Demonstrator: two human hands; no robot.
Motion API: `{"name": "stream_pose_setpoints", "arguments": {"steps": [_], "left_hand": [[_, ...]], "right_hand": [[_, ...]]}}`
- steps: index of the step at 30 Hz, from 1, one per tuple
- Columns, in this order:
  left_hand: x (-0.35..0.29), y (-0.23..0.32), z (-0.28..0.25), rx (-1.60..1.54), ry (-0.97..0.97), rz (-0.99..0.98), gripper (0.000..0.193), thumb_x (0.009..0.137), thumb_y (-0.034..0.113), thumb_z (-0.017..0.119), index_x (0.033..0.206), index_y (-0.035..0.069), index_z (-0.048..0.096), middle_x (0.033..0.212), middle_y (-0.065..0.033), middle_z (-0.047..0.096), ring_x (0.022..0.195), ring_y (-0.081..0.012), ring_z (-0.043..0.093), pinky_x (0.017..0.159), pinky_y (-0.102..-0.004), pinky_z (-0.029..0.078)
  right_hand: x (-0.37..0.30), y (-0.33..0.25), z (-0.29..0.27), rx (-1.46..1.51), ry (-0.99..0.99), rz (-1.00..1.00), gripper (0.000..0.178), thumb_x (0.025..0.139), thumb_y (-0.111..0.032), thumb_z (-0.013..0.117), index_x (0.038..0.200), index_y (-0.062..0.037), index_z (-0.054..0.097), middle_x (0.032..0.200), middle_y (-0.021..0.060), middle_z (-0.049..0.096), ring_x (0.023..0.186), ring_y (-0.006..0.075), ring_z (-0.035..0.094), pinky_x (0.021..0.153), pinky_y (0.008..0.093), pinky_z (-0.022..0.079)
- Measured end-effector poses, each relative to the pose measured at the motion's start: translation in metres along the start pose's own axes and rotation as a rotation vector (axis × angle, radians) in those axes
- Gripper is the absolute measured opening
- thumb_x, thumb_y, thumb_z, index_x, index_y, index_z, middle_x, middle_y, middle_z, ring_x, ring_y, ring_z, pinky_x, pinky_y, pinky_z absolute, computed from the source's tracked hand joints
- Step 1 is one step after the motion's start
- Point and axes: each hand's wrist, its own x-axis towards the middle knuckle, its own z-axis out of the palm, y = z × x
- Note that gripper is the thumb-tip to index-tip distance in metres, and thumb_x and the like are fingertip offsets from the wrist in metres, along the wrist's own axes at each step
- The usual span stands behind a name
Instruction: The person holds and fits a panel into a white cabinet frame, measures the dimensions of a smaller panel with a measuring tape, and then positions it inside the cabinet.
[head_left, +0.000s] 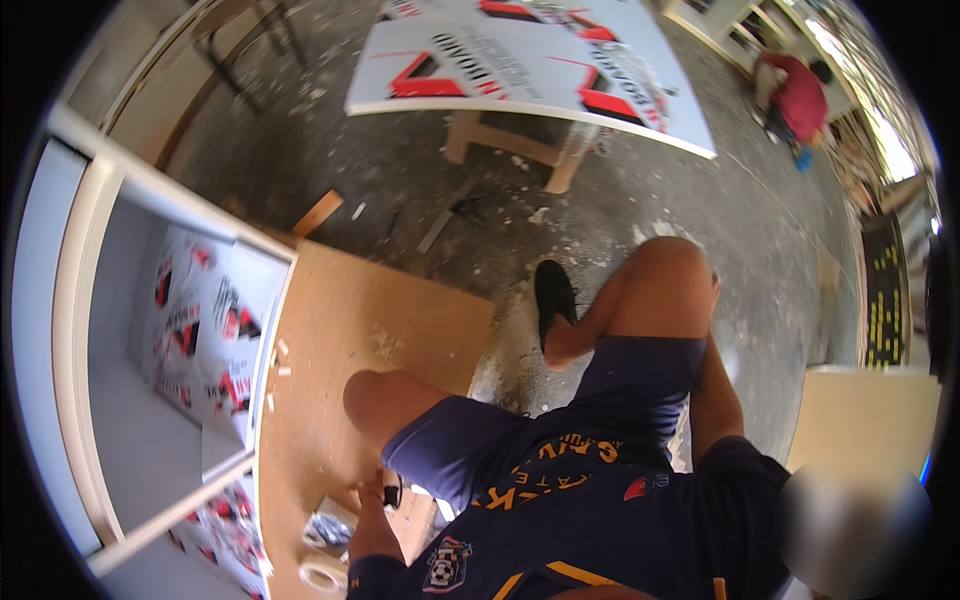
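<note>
Low at the left, my left hand (369, 489) is down by the wooden board (440, 310), beside my bent left knee. Its fingers look curled, with a small black thing (393, 494) against them that I cannot make out. Close to that hand lie a clear plastic packet (330, 524) with dark contents and a roll of pale tape (324, 571). My right arm runs down along my raised right knee. Only a sliver of my right hand (715, 288) shows at the knee's outer side, its fingers hidden.
An open white cabinet (80, 250) lined with printed sheeting stands at my left. Ahead, a white printed panel (520, 60) rests on a wooden support (515, 145). Wood scraps (318, 213) lie on the stained floor. At the far right a person in red (800, 100) crouches.
</note>
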Motion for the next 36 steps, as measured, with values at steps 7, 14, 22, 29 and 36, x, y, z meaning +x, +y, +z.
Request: {"name": "stream_pose_setpoints", "arguments": {"steps": [7,14,22,29,36], "left_hand": [[-0.021,0.015,-0.026,-0.183,-0.135,-0.172,0.102,0.080,0.075,0.026,0.140,0.001,-0.011,0.134,-0.0179,0.044,0.117,-0.0315,0.049,0.102,-0.0502,0.030],[-0.018,0.020,-0.034,-0.278,-0.033,-0.210,0.102,0.080,0.074,0.028,0.140,0.001,-0.011,0.133,-0.0177,0.044,0.117,-0.0314,0.049,0.102,-0.0486,0.030],[-0.023,0.033,-0.033,-0.286,0.056,-0.221,0.103,0.080,0.073,0.031,0.140,0.000,-0.011,0.133,-0.0174,0.044,0.117,-0.0312,0.049,0.103,-0.0468,0.029],[-0.031,0.043,-0.044,-0.282,0.151,-0.225,0.104,0.080,0.072,0.033,0.140,0.000,-0.011,0.133,-0.0172,0.045,0.118,-0.0311,0.049,0.103,-0.0452,0.029],[-0.036,0.065,-0.064,-0.252,0.296,-0.207,0.105,0.079,0.072,0.035,0.140,-0.001,-0.011,0.133,-0.0170,0.045,0.118,-0.0309,0.049,0.104,-0.0436,0.029]], "right_hand": [[0.052,-0.216,-0.158,0.377,0.315,-0.490,0.029,0.083,-0.018,0.058,0.109,-0.0069,0.061,0.116,0.0178,0.055,0.109,0.0353,0.050,0.092,0.0394,0.040],[0.084,-0.301,-0.123,0.147,0.132,-0.509,0.041,0.084,-0.041,0.055,0.116,-0.0161,0.060,0.127,0.0149,0.049,0.119,0.0348,0.043,0.099,0.0437,0.035],[0.075,-0.318,-0.109,-0.087,-0.019,-0.430,0.057,0.086,-0.060,0.037,0.131,-0.0260,0.045,0.141,0.0124,0.034,0.132,0.0372,0.024,0.097,0.0671,0.022],[0.067,-0.327,-0.121,-0.078,-0.086,-0.401,0.059,0.086,-0.061,0.035,0.134,-0.0265,0.042,0.143,0.0118,0.031,0.133,0.0369,0.021,0.098,0.0667,0.020],[0.067,-0.325,-0.120,-0.095,-0.099,-0.397,0.057,0.087,-0.059,0.033,0.134,-0.0263,0.040,0.144,0.0105,0.030,0.134,0.0361,0.020,0.099,0.0666,0.019]]}}
